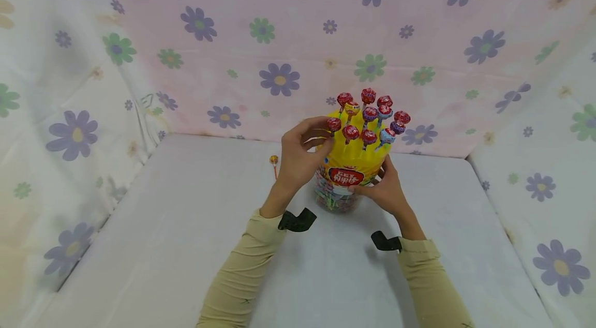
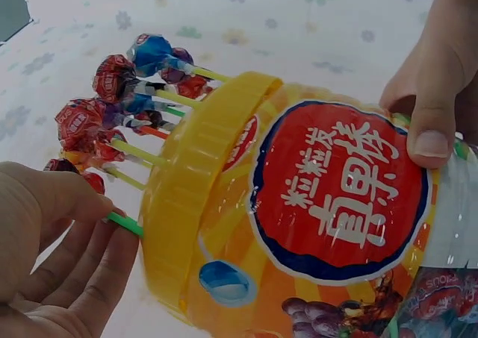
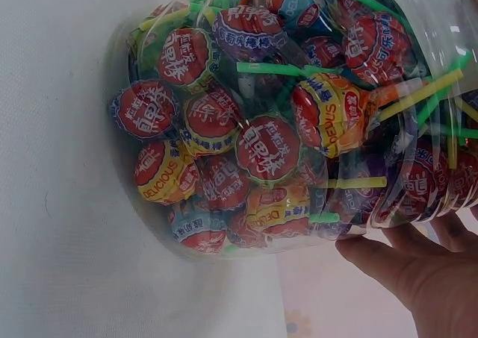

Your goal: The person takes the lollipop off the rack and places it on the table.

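A clear plastic jar [image 3: 224, 151], full of wrapped lollipops, has a yellow lid [image 2: 209, 151] and a red label [image 2: 336, 192]. Several lollipops stand on their sticks in the lid, their round heads up. At the lid's left edge, my left hand [image 1: 302, 154] pinches the green stick [image 2: 125, 223] of one lollipop [image 1: 334, 124] with thumb and fingers. That stick's lower end meets the lid. My right hand [image 1: 388, 188] grips the right side of the jar, thumb in front; its other fingers are partly hidden behind.
A loose lollipop [image 1: 273, 160] with an orange stick lies on the white tabletop [image 1: 163, 245], left of the jar and partly behind my left arm. Flower-patterned cloth [image 1: 223, 79] rises at the back and both sides.
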The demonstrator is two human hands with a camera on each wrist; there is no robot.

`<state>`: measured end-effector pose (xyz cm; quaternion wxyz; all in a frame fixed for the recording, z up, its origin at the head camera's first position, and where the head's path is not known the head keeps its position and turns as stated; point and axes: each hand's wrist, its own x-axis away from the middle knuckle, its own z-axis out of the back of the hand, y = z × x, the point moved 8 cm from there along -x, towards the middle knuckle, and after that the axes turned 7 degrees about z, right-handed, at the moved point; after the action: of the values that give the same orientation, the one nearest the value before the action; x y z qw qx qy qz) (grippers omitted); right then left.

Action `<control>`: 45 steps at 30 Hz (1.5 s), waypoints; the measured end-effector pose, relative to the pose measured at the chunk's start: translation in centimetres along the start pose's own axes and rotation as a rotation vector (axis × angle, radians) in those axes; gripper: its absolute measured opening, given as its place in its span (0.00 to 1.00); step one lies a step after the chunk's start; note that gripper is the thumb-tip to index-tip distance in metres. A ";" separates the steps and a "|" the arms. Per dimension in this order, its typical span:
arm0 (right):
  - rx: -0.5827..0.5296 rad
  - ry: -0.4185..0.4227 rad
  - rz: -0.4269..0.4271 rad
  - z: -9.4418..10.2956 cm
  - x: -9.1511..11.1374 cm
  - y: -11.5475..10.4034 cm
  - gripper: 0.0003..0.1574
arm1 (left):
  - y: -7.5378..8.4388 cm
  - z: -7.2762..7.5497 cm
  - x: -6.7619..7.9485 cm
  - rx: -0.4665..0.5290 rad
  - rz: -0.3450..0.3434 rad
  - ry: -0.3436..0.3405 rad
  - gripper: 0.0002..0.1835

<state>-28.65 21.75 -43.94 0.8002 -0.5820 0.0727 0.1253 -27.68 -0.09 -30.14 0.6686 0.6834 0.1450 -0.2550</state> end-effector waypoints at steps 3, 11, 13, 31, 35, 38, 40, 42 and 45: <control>0.004 0.001 0.005 0.0 0.0 0.0 0.55 | 0.0 0.1 0.1 -0.009 -0.017 0.016 0.18; 0.012 0.003 0.008 0.1 -0.1 0.0 0.55 | 0.1 0.2 0.2 -0.023 -0.023 0.043 0.19; 0.013 0.003 0.006 0.1 -0.1 0.0 0.56 | 0.2 0.2 0.2 -0.027 -0.025 0.054 0.19; 0.021 0.005 -0.005 0.2 -0.1 -0.3 0.57 | 0.5 0.3 -0.3 -0.037 -0.073 0.086 0.20; 0.022 0.001 -0.005 0.2 -0.1 0.0 0.57 | 0.8 0.4 -0.4 -0.020 -0.085 0.095 0.20; 0.020 -0.001 -0.003 0.2 -0.1 0.1 0.58 | 1.0 0.5 -0.5 -0.010 -0.091 0.099 0.21; 0.021 -0.001 -0.002 0.2 -0.1 0.1 0.58 | 1.0 0.5 -0.5 0.001 -0.092 0.098 0.21; 0.022 -0.002 -0.003 0.1 -0.1 0.1 0.58 | 1.1 0.7 -0.5 0.006 -0.098 0.098 0.21; 0.021 -0.002 0.000 0.2 -0.1 0.0 0.57 | 1.0 0.9 -0.3 0.021 -0.097 0.095 0.21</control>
<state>-28.78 21.92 -43.89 0.8062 -0.5736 0.0734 0.1251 -27.57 -0.99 -29.13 0.6406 0.6938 0.2068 -0.2560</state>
